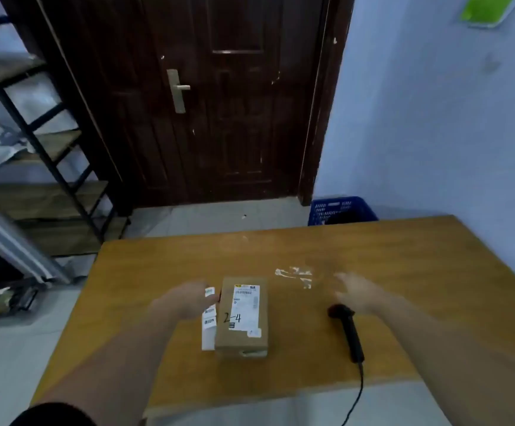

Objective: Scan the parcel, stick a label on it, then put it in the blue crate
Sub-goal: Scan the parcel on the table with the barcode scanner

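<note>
A brown cardboard parcel [242,318] lies on the wooden table [404,272], with a white shipping label on top and "2-4" written on it. A white strip of labels [209,325] lies against its left side. My left hand [187,301] hovers over the strip's far end, blurred; whether its fingertips touch a label I cannot tell. A black corded scanner [350,332] lies to the right of the parcel. My right hand [359,292] floats just above the scanner head with fingers spread, holding nothing. The blue crate [339,210] stands on the floor beyond the table's far edge.
Torn tape scraps [296,275] stick to the table behind the parcel. A dark wooden door [219,103] is straight ahead. Metal shelving [35,149] with bags stands at the left. The scanner cable [357,395] runs off the near table edge.
</note>
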`<move>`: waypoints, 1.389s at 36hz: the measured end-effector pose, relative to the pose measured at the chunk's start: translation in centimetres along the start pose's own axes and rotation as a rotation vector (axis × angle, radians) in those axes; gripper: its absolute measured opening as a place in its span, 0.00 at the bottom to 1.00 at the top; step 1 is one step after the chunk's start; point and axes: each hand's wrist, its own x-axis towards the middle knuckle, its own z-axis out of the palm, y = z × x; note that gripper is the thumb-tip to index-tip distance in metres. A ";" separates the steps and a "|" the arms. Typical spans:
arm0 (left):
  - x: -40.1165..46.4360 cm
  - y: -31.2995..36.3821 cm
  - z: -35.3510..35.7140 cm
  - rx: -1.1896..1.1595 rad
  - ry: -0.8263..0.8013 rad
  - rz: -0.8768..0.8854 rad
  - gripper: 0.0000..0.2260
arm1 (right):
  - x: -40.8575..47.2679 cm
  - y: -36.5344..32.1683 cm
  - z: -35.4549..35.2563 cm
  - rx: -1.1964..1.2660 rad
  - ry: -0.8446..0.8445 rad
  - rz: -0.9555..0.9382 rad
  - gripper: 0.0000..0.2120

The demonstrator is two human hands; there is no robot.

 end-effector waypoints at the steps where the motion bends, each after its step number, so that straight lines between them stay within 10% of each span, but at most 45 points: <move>1: 0.3 0.3 0.9 0.000 -0.014 -0.030 0.32 | 0.4 1.0 0.7 0.007 -0.003 0.026 0.34; 29: 5.5 2.9 11.9 -0.618 0.004 -0.324 0.27 | 5.4 7.3 14.1 0.418 -0.085 0.296 0.13; 50: 5.0 7.2 13.7 -0.695 -0.031 -0.323 0.34 | -0.5 -3.4 8.6 0.887 -0.042 0.038 0.12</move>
